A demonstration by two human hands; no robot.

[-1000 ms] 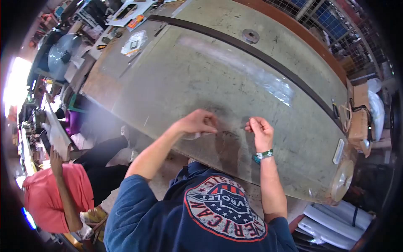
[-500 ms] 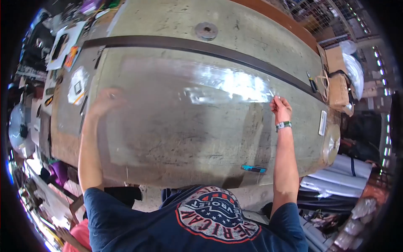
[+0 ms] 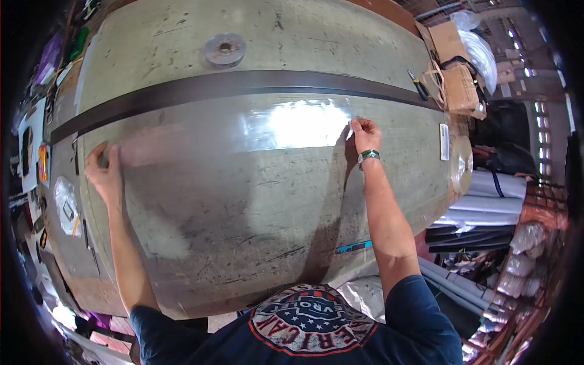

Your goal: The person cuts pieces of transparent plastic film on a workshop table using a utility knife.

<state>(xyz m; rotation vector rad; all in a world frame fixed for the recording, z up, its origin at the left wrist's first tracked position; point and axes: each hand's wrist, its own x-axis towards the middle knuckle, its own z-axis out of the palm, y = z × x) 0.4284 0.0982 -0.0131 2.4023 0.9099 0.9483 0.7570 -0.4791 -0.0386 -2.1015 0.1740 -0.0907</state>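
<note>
A clear, glossy plastic strip [image 3: 298, 126] stretches across the worktable [image 3: 243, 207], with bright light reflecting off its right part. Its right end is pinched in my right hand [image 3: 367, 135], which has a band on the wrist. At the strip's left end is my left hand [image 3: 104, 170], thumb and fingers curled toward each other at the strip's edge. A long dark bar [image 3: 201, 91] lies just beyond the strip. Past that bar sits a round roll [image 3: 224, 50] with a hole in its middle.
A blue cutter [image 3: 353, 247] lies near the front edge. Pliers [image 3: 418, 85] and a cardboard box [image 3: 460, 89] are at the far right. A small plastic bag [image 3: 67, 207] is at the left. Wrapped rolls [image 3: 486, 201] stand beyond the right edge.
The view has shifted, with the table turned in it. My left hand has moved outward to the left and is sharper now. My right hand still pinches the strip's right end.
</note>
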